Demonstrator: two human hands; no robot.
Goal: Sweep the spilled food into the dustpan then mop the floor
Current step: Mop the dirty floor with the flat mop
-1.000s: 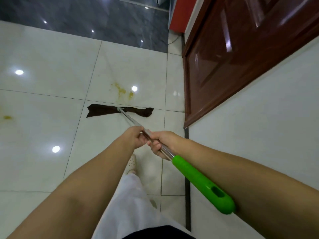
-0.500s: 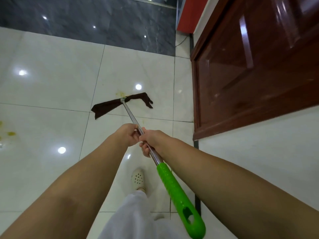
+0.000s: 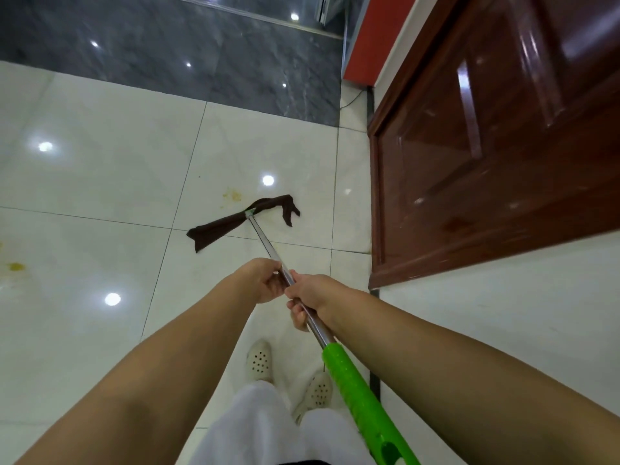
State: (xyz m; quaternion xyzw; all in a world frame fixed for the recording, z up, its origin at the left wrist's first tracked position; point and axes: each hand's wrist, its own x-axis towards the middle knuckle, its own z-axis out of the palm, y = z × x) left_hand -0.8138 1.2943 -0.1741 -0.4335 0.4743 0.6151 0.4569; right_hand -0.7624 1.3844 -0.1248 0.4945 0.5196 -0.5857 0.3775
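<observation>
- The white tiled floor (image 3: 100, 196) carries a yellow stain (image 3: 232, 195) just beside the mop cloth (image 3: 235, 223), which has twisted and slid back off it since a second ago; a second stain (image 3: 15, 266) lies well apart at left.
- The mop pole (image 3: 268, 245) has swung steeper, so another pass seems needed.
- Left hand (image 3: 263, 280) and right hand (image 3: 310, 298), each grip clamped on the pole, touch.

- Left of the left grip (image 3: 265, 280) the white floor (image 3: 100, 182) lies open, crossed only by yellow stains (image 3: 16, 266).
- Ahead of both grips, the mop cloth (image 3: 235, 220) lies on the tiles.
- Right of the right grip (image 3: 310, 297), a brown door (image 3: 486, 162) and white wall (image 3: 503, 313) close off that side.
- Below the grips stand the person's shoes (image 3: 259, 360).
</observation>
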